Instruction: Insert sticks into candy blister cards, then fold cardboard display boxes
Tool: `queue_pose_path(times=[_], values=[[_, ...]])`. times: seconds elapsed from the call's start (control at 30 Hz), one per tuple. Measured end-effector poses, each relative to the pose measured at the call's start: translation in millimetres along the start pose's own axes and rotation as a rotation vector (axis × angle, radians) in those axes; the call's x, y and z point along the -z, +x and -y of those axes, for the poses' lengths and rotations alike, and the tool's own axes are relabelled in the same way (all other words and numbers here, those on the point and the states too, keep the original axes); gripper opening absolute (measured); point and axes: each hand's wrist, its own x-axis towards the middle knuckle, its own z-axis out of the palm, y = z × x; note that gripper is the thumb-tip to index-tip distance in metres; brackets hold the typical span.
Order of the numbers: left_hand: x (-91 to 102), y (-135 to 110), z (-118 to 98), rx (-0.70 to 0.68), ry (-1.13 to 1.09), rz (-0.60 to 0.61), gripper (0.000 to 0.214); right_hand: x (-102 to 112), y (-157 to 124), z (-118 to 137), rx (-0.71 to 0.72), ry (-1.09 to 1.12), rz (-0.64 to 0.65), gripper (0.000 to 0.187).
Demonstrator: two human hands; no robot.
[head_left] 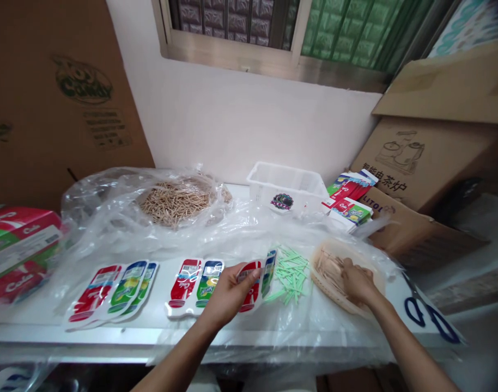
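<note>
My left hand (226, 294) grips a flat bottle-shaped card pack (257, 283), printed red and green, at the table's front middle. Two more such packs lie flat to its left: one (194, 286) beside my hand and one (112, 294) further left. My right hand (357, 283) reaches into a shallow woven basket (334, 296) of tan wooden sticks, fingers curled down among them. Between my hands lies a loose pile of pale green sticks (292, 275) on the clear plastic sheet.
A large heap of wooden sticks (175, 201) sits in a clear bag at the back left. A white plastic bin (287, 188) stands at the back, with stacked printed cards (349, 198) to its right. Cardboard boxes (429, 158) crowd the right; red-green packets (16, 250) lie far left.
</note>
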Motion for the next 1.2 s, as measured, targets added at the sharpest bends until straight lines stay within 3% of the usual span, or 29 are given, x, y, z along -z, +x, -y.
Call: queue_pose_path(times=[0.2,0.5,0.67,0.77,0.93,1.0,1.07,1.2], values=[[-9.3,14.1,-7.0,-0.044,0.002,-0.002,0.037,2.8,1.2,-13.5,0.075,0.235,-0.125,0.027],[-47.1,45.0,-22.6,-0.134,0.027,0.027,0.039,6.5,0.5,-19.1,0.146,0.488,-0.297,0.041],[-65.7,70.0,-23.5,-0.242,0.179,0.002,0.037,13.4,-6.9,-13.3,0.223,0.473,-0.318,0.027],[-87.3,91.8,-25.4,-0.391,0.351,-0.062,0.035,27.8,-15.8,-0.8,0.334,0.363,-0.341,0.017],[-149.3,118.4,-19.4,-0.516,0.418,-0.034,0.024,55.6,-34.5,36.9,0.596,0.134,-0.411,0.018],[-168.8,120.7,-15.9,-0.510,0.392,-0.032,0.022,61.2,-38.0,47.3,0.629,0.271,-0.388,0.017],[-177.6,119.4,-14.7,-0.504,0.355,-0.053,0.025,63.6,-38.5,51.6,0.566,0.573,-0.337,0.012],[-172.1,112.4,-16.5,-0.475,0.138,-0.107,0.030,64.7,-39.7,62.7,0.273,1.575,-0.325,0.014]])
